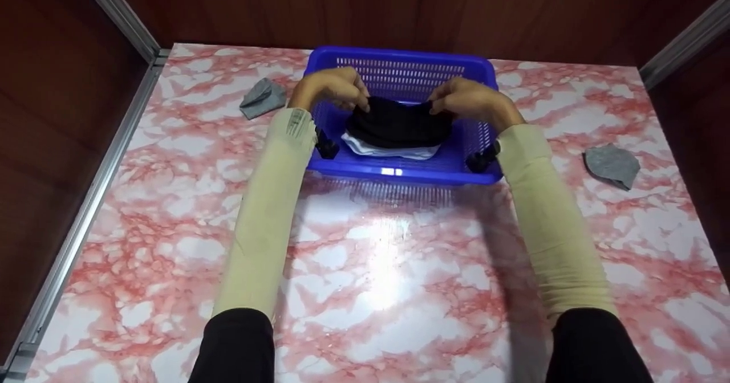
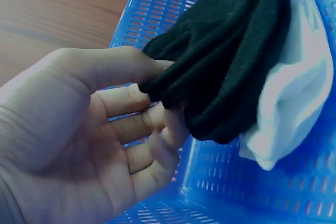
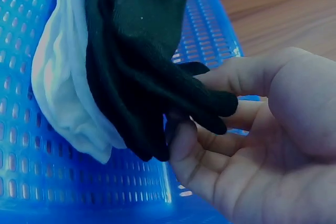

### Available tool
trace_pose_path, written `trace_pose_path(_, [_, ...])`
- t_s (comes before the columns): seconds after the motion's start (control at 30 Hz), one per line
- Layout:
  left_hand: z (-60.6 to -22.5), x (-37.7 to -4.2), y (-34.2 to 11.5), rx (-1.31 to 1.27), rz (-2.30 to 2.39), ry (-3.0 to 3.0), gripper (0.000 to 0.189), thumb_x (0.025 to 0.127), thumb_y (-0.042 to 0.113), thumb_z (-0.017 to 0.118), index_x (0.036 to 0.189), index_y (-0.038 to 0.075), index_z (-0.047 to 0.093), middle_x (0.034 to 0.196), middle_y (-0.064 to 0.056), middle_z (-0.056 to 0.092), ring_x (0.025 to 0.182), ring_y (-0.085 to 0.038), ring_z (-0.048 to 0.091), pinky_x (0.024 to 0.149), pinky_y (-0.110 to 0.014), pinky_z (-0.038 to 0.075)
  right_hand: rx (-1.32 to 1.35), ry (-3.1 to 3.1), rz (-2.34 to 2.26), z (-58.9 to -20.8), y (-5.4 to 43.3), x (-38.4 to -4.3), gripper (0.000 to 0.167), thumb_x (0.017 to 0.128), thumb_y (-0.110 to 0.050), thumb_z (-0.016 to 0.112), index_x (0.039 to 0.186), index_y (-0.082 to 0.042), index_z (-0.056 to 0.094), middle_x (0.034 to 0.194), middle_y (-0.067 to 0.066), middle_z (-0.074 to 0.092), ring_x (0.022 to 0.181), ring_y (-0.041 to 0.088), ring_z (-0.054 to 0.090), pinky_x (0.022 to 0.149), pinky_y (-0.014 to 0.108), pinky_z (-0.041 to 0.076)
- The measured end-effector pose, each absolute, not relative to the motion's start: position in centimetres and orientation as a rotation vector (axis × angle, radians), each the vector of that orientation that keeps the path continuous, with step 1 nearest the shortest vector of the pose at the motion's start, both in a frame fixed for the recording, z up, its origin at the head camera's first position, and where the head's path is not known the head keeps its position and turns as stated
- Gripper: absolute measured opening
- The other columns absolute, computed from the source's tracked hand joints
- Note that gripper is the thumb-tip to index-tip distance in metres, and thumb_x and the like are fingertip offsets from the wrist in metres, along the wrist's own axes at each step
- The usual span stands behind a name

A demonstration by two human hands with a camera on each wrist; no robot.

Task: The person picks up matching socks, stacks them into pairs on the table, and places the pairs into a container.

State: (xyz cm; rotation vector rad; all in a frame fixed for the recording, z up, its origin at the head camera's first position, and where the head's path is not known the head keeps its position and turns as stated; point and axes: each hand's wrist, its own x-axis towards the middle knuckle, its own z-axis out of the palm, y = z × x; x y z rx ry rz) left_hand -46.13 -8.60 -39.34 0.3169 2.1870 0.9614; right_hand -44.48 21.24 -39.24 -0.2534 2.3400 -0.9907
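A folded black cloth point(image 1: 399, 123) lies over a white cloth point(image 1: 393, 150) inside a blue plastic basket point(image 1: 405, 173). My left hand point(image 1: 336, 89) pinches the black cloth's left end between thumb and fingers. At the opposite end, my right hand point(image 1: 469, 99) pinches it too. In the left wrist view, the black fabric point(image 2: 226, 61) hangs in several folds from the left fingertips, with the white cloth point(image 2: 294, 93) beside it. The right wrist view has the folded black edge point(image 3: 152, 77) between the right thumb and fingers. What kind of cloth it is stays hidden by the folding.
One grey cloth piece point(image 1: 263, 98) lies left of the basket, and another grey piece point(image 1: 613, 166) lies to the right. The table point(image 1: 365, 269) has a red and white marbled top. A brown wooden panel point(image 1: 399, 9) rises behind the basket, with metal-edged panels at both sides.
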Motion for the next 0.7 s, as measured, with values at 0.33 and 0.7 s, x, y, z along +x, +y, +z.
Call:
trace_pose_path(0.33, [-38.5, -46.1, -8.0, 0.202, 0.761, 2.017, 0.012, 0.102, 0.01, 0.062, 0.098, 0.01, 0.074, 0.075, 0.01, 0.076, 0.07, -0.006, 0.07, 0.072, -0.017, 0.058, -0.386, 2.421, -0.783, -39.6, 20.9, -44.4, 0.015, 0.095, -0.017, 0.073, 0.105, -0.009, 0.065, 0.091, -0.008, 0.058, 0.082, 0.007, 0.054, 0.067, 0.023, 0.051])
trace_pose_path(0.7, [-38.8, -45.8, -7.2, 0.053, 0.665, 1.992, 0.009, 0.102, 0.011, 0.065, 0.111, 0.008, 0.065, 0.083, 0.006, 0.073, 0.086, -0.011, 0.069, 0.086, -0.02, 0.059, -0.429, 2.464, -0.64, -39.9, 20.7, -44.4, 0.027, 0.091, -0.028, 0.082, 0.09, -0.013, 0.06, 0.082, -0.008, 0.057, 0.074, 0.008, 0.055, 0.069, 0.027, 0.056])
